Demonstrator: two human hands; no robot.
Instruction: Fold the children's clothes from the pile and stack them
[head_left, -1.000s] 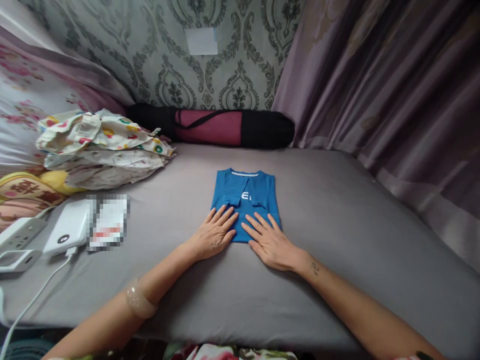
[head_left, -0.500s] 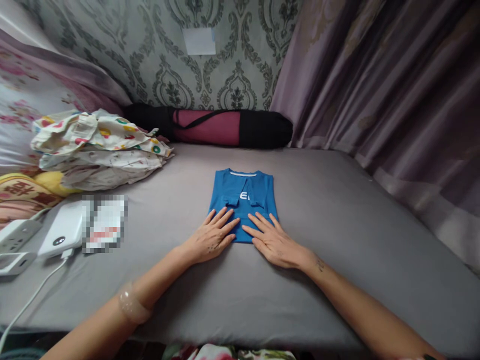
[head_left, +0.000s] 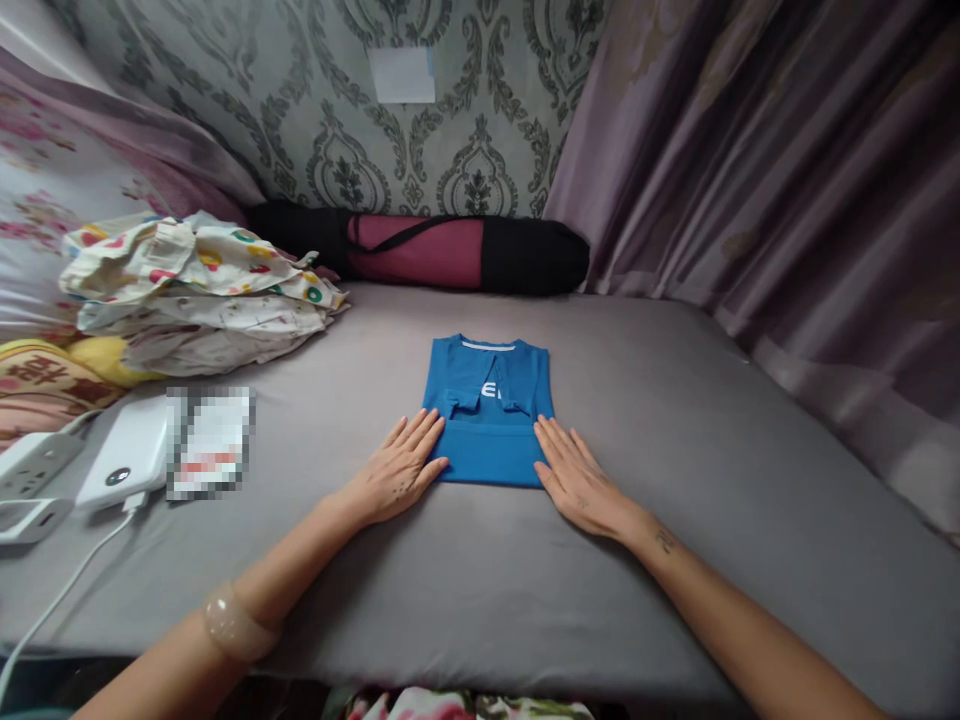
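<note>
A blue T-shirt (head_left: 493,455) lies on the grey sheet (head_left: 480,580), its sides and sleeves folded inward and its bottom edge turned up into a flat band. Its neckline faces away from me, and part of a white print shows between the sleeves. My left hand (head_left: 401,468) rests flat at the shirt's left edge, fingertips on the cloth. At the right edge lies my right hand (head_left: 576,475), likewise flat, its fingertips touching the folded band. Both hands have their fingers stretched out and grip nothing.
A black and maroon long bag (head_left: 420,252) lies against the patterned wall. To the left are piled patterned clothes (head_left: 202,290), a white power bank (head_left: 131,450) with a cable, a power strip (head_left: 34,465) and a blurred packet (head_left: 212,440). Purple curtains (head_left: 712,150) hang at the right.
My hands have slid apart from the middle of the folded band to the shirt's left and right edges, uncovering the band. The shirt stays in about the same place.
</note>
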